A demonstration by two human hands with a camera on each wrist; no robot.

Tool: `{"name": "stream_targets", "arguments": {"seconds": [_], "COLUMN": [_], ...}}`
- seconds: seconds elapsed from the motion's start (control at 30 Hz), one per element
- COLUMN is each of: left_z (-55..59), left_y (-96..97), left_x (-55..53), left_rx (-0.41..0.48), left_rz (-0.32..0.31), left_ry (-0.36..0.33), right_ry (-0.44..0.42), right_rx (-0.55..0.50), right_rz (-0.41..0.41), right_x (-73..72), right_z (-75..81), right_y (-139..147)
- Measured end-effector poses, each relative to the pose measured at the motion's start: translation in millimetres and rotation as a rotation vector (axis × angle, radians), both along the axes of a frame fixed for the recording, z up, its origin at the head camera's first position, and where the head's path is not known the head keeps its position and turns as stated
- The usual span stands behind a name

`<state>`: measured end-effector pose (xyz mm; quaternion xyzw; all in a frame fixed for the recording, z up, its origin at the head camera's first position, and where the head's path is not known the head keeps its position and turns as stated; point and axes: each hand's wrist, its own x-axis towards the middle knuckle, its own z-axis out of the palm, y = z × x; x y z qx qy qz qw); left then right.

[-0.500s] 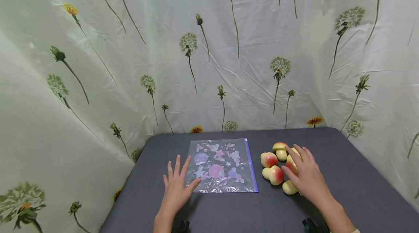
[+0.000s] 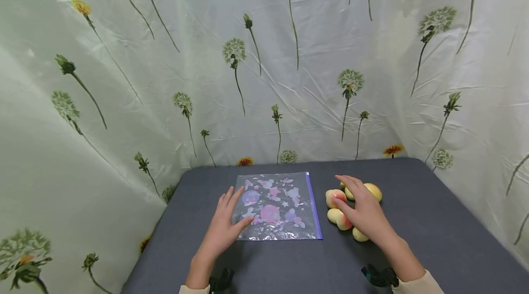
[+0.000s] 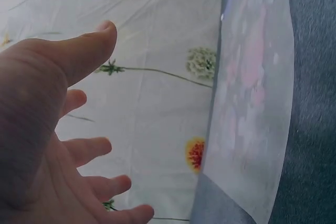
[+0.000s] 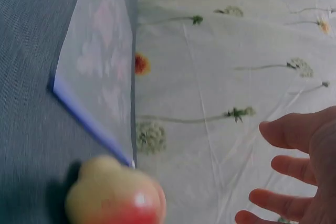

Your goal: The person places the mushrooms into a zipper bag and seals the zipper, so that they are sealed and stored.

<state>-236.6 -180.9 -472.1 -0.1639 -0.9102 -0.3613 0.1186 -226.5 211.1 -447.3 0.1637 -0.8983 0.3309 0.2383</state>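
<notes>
A clear zip bag (image 2: pixel 274 227) with pink and purple cartoon prints lies flat on the dark table, its purple zip edge on the right. My left hand (image 2: pixel 219 232) is held over the bag's left side, fingers loosely spread and holding nothing; the left wrist view shows the bag (image 3: pixel 252 77) beyond its thumb. My right hand (image 2: pixel 368 216) hovers over several yellow-and-red toy mushrooms (image 2: pixel 335 198), fingers apart and partly hiding them. In the right wrist view one mushroom (image 4: pixel 115 195) sits near the bag's zip edge, apart from the fingers.
The dark grey table (image 2: pixel 285 268) extends around the bag and mushrooms. A pale curtain (image 2: pixel 314 92) printed with dandelions hangs behind the table and along its sides. A black strap (image 2: pixel 378 277) shows at my right wrist, another (image 2: pixel 222 280) at my left.
My right hand has shifted left across the mushrooms, uncovering one at the right. My left hand has turned, its fingers closer together. The bag and mushrooms stay in place.
</notes>
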Motion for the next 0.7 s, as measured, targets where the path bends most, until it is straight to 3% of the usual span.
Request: {"name": "stream_targets", "arguments": {"seconds": [0.33,0.7], "left_z": [-8.1,-22.2], "left_y": [-20.2,-23.3], "left_x": [-27.9,-51.6], "left_rx": [0.199,0.234], "left_rz": [-0.037,-0.057], "left_ry": [-0.173,-0.215], "right_ry": [-0.096,-0.191], "right_rx": [-0.065,-0.077], "right_rz": [0.028,0.006], "right_x": [-19.0,-35.9], "right_z": [-10.7,-30.5], "right_y": [-36.1,-65.7]}}
